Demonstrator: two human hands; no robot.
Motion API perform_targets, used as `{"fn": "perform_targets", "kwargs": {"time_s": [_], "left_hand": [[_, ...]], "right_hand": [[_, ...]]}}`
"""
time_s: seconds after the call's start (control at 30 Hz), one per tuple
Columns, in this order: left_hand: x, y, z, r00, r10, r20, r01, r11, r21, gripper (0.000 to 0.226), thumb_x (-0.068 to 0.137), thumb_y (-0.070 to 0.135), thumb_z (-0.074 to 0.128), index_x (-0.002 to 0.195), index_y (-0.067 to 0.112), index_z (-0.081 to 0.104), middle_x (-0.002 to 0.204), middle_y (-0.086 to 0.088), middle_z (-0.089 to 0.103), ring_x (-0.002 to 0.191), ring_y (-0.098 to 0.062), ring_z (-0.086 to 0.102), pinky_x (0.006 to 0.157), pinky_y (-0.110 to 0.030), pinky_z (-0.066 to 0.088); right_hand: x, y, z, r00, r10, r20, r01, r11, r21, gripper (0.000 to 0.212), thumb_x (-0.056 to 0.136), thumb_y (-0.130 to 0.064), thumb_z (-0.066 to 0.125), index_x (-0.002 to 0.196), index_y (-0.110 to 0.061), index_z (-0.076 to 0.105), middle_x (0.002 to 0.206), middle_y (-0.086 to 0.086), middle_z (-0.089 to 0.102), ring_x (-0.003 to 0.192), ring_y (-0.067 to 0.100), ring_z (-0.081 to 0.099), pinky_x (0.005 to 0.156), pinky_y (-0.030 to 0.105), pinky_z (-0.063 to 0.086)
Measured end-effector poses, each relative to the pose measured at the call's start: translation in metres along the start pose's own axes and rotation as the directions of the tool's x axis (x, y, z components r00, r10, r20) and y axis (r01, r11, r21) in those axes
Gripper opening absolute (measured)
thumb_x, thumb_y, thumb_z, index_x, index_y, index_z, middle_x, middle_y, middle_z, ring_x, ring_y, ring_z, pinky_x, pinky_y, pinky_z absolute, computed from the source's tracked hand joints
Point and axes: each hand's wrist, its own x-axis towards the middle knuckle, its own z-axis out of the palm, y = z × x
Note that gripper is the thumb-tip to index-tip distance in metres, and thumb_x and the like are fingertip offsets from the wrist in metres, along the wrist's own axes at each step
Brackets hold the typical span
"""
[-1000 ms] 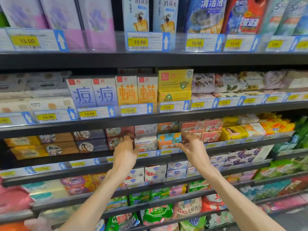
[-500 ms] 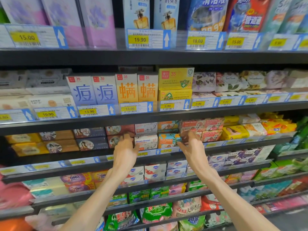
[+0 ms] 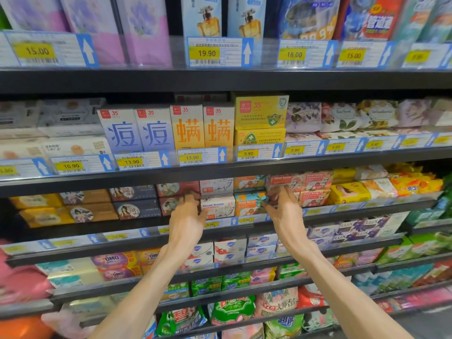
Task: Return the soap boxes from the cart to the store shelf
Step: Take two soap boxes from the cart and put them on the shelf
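Note:
On the third shelf point(image 3: 146, 228), a white Goat Soap box point(image 3: 217, 207) and a blue-and-orange Goat Soap box point(image 3: 249, 204) stand side by side in the front row, each with another box stacked on top. My left hand point(image 3: 187, 217) reaches in with its fingertips against the white box's left end and its thumb at the lower front corner. My right hand point(image 3: 283, 211) mirrors it, loosely bent fingers touching the right end of the blue-and-orange box. Neither box is lifted. No cart is in view.
Pink Goat Soap boxes point(image 3: 310, 189) sit just right of my right hand, dark red boxes point(image 3: 171, 204) left of my left hand. Price-tag rails point(image 3: 220, 222) run along each shelf edge. Shelves above and below are packed with soaps and detergent bags.
Both hands have moved forward and slightly up to the shelf, closing in on the two Goat Soap boxes from either side until the fingertips touch them.

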Motion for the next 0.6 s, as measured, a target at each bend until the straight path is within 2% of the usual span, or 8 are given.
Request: {"fn": "perform_targets", "kwargs": {"time_s": [0.07,0.3,0.53,0.6], "left_hand": [[0.0008,0.0007,0.0000,1.000,-0.008,0.008,0.008,1.000,-0.007,0.033,0.093,0.031,0.070,0.116,0.010,0.057,0.103,-0.006,0.066,0.095,-0.028,0.067,0.080,-0.044,0.059],[0.0010,0.0009,0.0016,1.000,-0.009,0.011,0.009,1.000,0.016,0.032,0.094,0.031,0.069,0.114,0.010,0.056,0.103,-0.007,0.066,0.096,-0.029,0.067,0.081,-0.044,0.058],[0.0012,0.0031,0.0008,1.000,-0.018,0.023,0.018,0.999,0.032,0.038,0.095,0.035,0.067,0.123,0.010,0.057,0.115,-0.008,0.066,0.106,-0.028,0.066,0.086,-0.045,0.058],[0.0008,0.0027,0.0006,0.999,-0.021,0.024,0.020,0.999,0.043,0.042,0.095,0.036,0.067,0.126,0.009,0.056,0.119,-0.009,0.066,0.109,-0.029,0.066,0.087,-0.045,0.059]], "right_hand": [[-0.0013,0.0000,0.0013,1.000,-0.010,-0.016,0.010,1.000,0.012,0.019,0.090,-0.012,0.070,0.098,-0.019,0.055,0.095,-0.005,0.055,0.077,0.001,0.053,0.061,0.020,0.039],[0.0000,0.0056,0.0047,1.000,-0.010,0.002,0.010,0.999,0.041,0.025,0.090,-0.010,0.070,0.096,-0.025,0.051,0.088,-0.007,0.057,0.077,0.001,0.055,0.059,0.016,0.039],[0.0010,0.0088,0.0089,1.000,0.023,0.019,-0.023,0.999,0.023,0.026,0.090,-0.008,0.067,0.090,-0.026,0.049,0.081,-0.008,0.057,0.072,0.008,0.055,0.056,0.022,0.041],[0.0007,0.0067,0.0077,0.999,0.037,0.032,-0.038,0.999,0.020,0.022,0.091,-0.013,0.069,0.090,-0.025,0.050,0.078,-0.008,0.058,0.070,0.009,0.056,0.055,0.023,0.042]]}}
